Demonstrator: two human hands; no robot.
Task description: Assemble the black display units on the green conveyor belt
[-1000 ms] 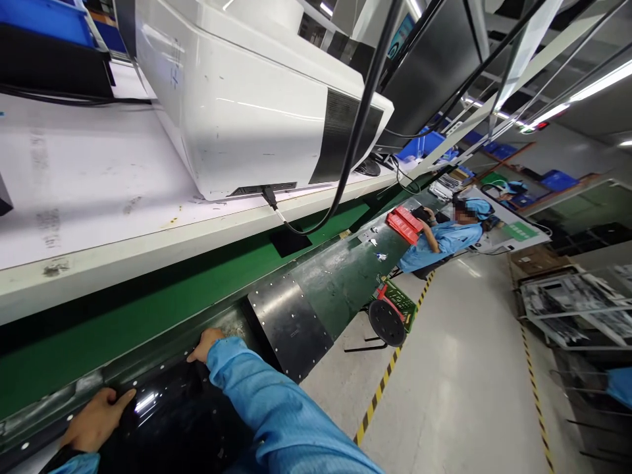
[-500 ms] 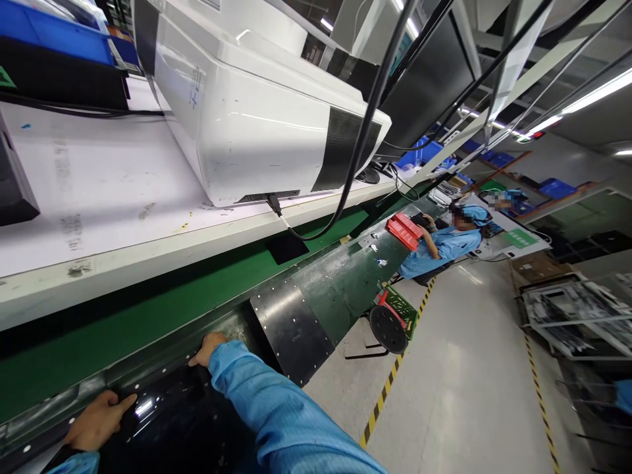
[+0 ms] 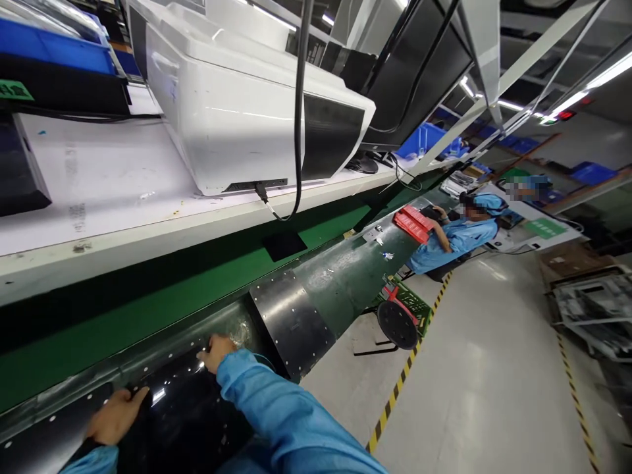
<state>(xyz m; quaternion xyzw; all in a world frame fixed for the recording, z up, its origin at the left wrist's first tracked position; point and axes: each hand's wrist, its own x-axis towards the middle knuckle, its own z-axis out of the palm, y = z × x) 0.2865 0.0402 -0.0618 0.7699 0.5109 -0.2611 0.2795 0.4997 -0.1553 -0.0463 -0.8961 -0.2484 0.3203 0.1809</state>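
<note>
Black panel (image 3: 185,411) sits under both hands, left hand (image 3: 116,415) laid open on it, right hand (image 3: 217,352) curled at its edge (whether gripping, I cannot tell).

The left hand (image 3: 116,416) and right hand (image 3: 216,352) lie on a panel (image 3: 185,421) on a belt (image 3: 148,336). A second panel (image 3: 291,326) sits just past the right hand. Behind them, a machine (image 3: 222,125) stands on a shelf (image 3: 99,178). A co-worker (image 3: 459,240) sits far along the belt.
</note>
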